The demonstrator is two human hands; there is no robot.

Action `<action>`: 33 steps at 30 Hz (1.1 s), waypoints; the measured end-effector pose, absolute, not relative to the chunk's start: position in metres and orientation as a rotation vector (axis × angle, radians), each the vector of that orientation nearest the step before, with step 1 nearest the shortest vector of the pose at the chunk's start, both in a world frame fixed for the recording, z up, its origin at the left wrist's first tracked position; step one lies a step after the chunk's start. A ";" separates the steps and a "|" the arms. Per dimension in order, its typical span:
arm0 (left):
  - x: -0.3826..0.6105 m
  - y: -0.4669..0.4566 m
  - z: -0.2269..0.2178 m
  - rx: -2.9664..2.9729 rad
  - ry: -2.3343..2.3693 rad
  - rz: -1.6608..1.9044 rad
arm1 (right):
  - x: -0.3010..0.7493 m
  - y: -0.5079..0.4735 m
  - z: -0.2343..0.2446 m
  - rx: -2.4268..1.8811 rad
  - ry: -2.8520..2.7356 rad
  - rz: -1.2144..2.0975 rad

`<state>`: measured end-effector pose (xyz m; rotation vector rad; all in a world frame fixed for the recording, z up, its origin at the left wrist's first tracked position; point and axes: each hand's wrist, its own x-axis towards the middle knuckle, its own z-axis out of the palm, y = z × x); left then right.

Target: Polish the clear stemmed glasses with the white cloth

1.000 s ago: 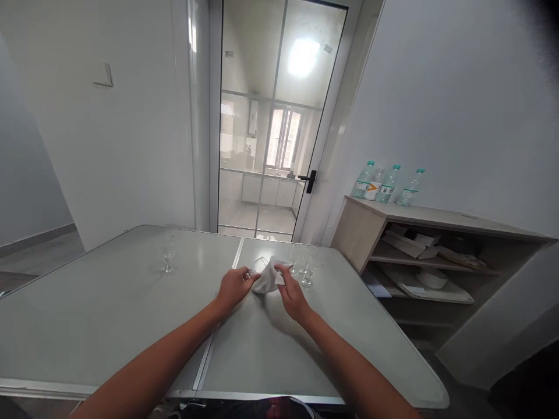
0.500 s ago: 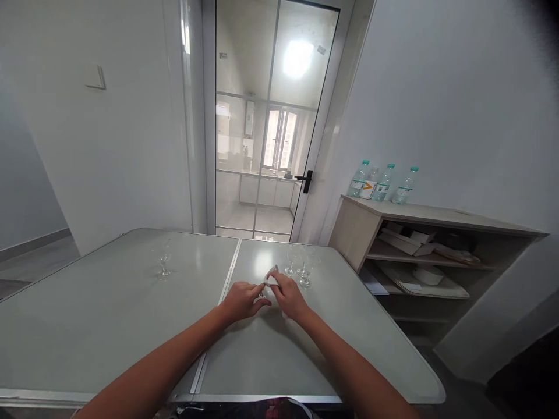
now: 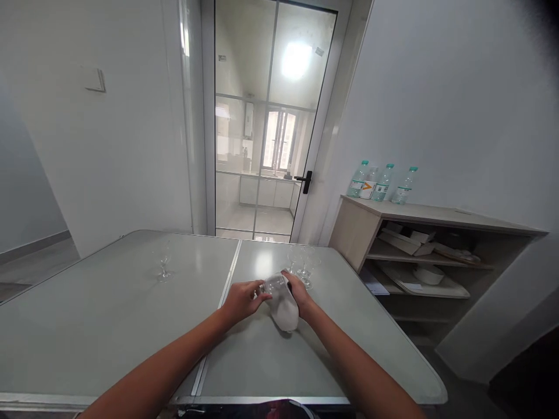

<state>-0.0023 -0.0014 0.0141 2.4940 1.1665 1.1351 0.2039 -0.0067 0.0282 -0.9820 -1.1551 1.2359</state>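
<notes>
Over the middle of the table, my left hand (image 3: 244,299) pinches the stem end of a clear wine glass (image 3: 275,284), which is tipped on its side with its bowl to the right. My right hand (image 3: 299,294) is closed on a white cloth (image 3: 286,314) that hangs down behind and below the bowl. My right fingertips are partly hidden behind the cloth and glass. Just beyond my right hand, several clear stemmed glasses (image 3: 304,270) stand upright in a group. Another stemmed glass (image 3: 163,267) stands alone on the left half of the table.
The grey-green table (image 3: 131,326) has a metal seam (image 3: 227,279) across it. At the right is a wooden shelf unit (image 3: 356,230) holding boxes and trays, with several plastic bottles (image 3: 381,183) on top. A glass door (image 3: 262,203) stands behind the table.
My right hand has shifted right and turned, so the cloth now hangs spread open and the glass bowl shows. My left hand has stayed nearly in place.
</notes>
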 end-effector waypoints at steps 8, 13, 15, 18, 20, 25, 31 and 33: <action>-0.008 0.007 0.030 2.205 1.461 1.239 | 0.193 -0.027 0.026 -0.929 -1.694 0.493; -0.004 0.006 0.022 2.460 1.424 0.965 | 0.197 -0.028 0.037 -0.781 -2.273 0.189; -0.003 0.004 0.016 2.554 1.380 0.876 | 0.199 -0.026 0.039 -0.835 -2.332 0.144; -0.002 -0.001 0.008 2.733 1.205 0.845 | 0.200 -0.020 0.036 -1.056 -2.134 0.283; -0.002 -0.003 0.004 2.905 1.045 0.868 | 0.200 -0.016 0.034 -1.147 -1.909 0.543; -0.003 -0.002 0.000 2.996 0.898 1.037 | 0.203 -0.008 0.032 -1.121 -1.600 0.999; -0.001 0.001 0.008 2.635 1.112 1.171 | 0.201 -0.012 0.032 -1.081 -1.344 1.024; 0.000 0.002 0.013 2.515 1.197 1.186 | 0.200 -0.015 0.032 -1.056 -1.367 0.893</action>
